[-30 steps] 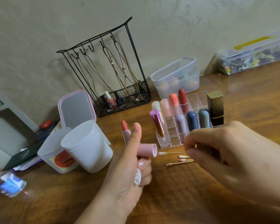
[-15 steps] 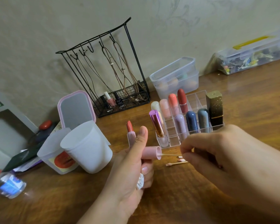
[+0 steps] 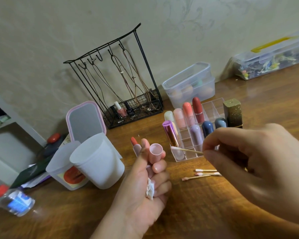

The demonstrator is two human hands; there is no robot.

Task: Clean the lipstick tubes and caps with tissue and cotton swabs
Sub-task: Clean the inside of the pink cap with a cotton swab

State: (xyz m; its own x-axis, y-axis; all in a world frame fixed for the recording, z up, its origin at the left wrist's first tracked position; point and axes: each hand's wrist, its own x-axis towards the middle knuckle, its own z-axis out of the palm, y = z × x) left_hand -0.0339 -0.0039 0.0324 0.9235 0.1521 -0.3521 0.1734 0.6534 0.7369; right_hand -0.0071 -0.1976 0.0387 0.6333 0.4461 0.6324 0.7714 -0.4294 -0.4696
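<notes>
Left hand (image 3: 141,183) grips pink cap (image 3: 155,152) btw thumb & fingers, open end up, w/ bare lipstick (image 3: 135,146) behind thumb & tissue wad (image 3: 150,188) tucked in palm. Right hand (image 3: 248,163) pinches cotton swab (image 3: 185,150), tip just beside cap's mouth, not inside. Three used swabs (image 3: 204,174) lie on wooden table (image 3: 197,213), near clear organizer (image 3: 212,107) w/ capped lipsticks.

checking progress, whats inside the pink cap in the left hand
The pink cap in the left hand shows a pale, bare inner wall; its deep end is hidden. The cotton swab tip is outside.
</notes>
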